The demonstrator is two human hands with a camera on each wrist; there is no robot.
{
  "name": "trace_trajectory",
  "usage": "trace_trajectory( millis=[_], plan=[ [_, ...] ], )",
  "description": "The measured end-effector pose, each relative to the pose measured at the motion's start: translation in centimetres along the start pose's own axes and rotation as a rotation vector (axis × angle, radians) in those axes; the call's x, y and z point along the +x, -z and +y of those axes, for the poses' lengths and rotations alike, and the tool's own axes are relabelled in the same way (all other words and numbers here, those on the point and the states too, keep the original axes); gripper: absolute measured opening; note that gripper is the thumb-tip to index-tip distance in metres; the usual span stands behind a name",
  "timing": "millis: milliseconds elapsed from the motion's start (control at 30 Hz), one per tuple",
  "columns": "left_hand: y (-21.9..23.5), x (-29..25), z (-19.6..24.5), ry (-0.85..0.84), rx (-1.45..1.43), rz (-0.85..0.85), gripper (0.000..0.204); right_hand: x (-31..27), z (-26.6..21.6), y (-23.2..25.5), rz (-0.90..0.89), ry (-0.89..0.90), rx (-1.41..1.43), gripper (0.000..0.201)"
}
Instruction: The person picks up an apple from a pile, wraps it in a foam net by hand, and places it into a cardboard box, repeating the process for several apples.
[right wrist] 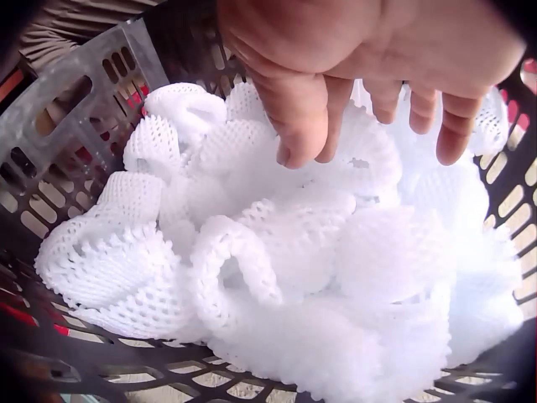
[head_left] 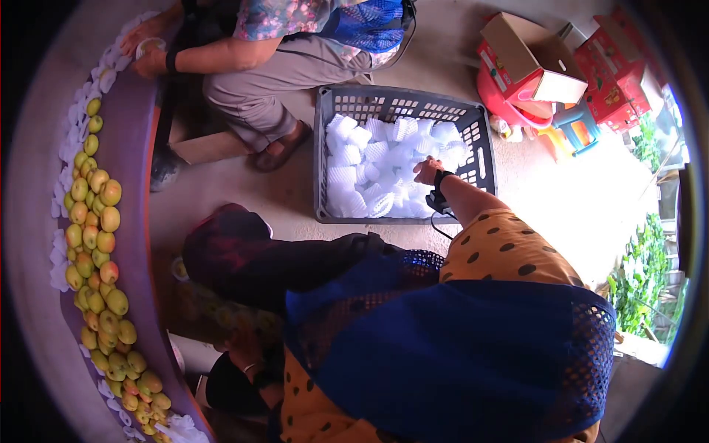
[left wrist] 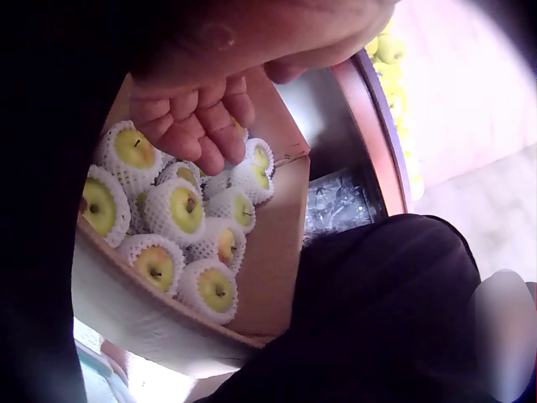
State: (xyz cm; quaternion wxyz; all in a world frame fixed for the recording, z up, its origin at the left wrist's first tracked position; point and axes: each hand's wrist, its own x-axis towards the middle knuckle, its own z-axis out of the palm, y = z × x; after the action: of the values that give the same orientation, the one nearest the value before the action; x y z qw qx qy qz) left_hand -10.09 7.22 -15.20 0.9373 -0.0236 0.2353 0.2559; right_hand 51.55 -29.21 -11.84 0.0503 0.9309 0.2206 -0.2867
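My right hand [head_left: 427, 171] reaches down over a pile of white foam fruit nets [head_left: 377, 151] in a black plastic crate [head_left: 322, 173]. In the right wrist view its thumb and forefinger [right wrist: 304, 126] come down close together at the nets, while the other fingers hang apart. My left hand [left wrist: 201, 122] hovers palm-side over a cardboard box [left wrist: 273, 243], its fingers loosely bent with nothing in them. Inside the box sit several yellow-green apples [left wrist: 186, 210], each in a white foam net. The head view shows this hand only dimly, low beside my leg.
Many bare apples [head_left: 107, 221] lie along a long purple-topped table [head_left: 136, 244] at the left, with foam nets behind them. Another person [head_left: 258, 81] sits across from me, hands at the table's far end. Red cartons [head_left: 613, 74] and a small stool [head_left: 576, 129] stand back right.
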Motion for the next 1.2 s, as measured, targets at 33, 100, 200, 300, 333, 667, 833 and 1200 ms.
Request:
trace_trajectory(
  millis=[33,100,200,300,333,667,833,1200],
  plan=[
    [-1.4,-0.2,-1.0,0.001,0.002,0.0,0.03,-0.8,-0.6,0.5,-0.049,0.03,-0.081,0.033],
    [-6.7,-0.9,-4.4,-0.128,0.46,0.124,0.028,3.5,1.9,-4.1,-0.05,-0.077,-0.014,0.033],
    [0.4,-0.2,-0.7,0.018,-0.045,-0.096,0.032,7.0,3.6,-7.0,0.115,0.022,-0.243,0.032],
    [-0.8,-0.2,-2.2,0.051,-0.241,-0.086,0.035,2.4,0.5,0.1,0.349,-0.038,0.351,0.034],
    [-3.2,-0.1,-3.6,0.046,-0.242,-0.094,0.035,2.0,0.2,1.5,0.363,-0.012,0.515,0.036],
    [-10.7,0.5,-7.2,-0.449,0.436,0.149,0.029,-6.1,-20.5,14.5,0.453,1.168,0.526,0.027],
    [-15.7,-0.5,-9.3,-0.917,0.521,0.161,0.021,-16.7,-36.9,15.1,-0.957,0.809,1.369,0.048],
    [-16.7,-3.0,-9.6,-0.983,0.449,0.141,0.034,-19.3,-48.7,0.9,-1.769,0.467,0.724,0.051]
  ],
)
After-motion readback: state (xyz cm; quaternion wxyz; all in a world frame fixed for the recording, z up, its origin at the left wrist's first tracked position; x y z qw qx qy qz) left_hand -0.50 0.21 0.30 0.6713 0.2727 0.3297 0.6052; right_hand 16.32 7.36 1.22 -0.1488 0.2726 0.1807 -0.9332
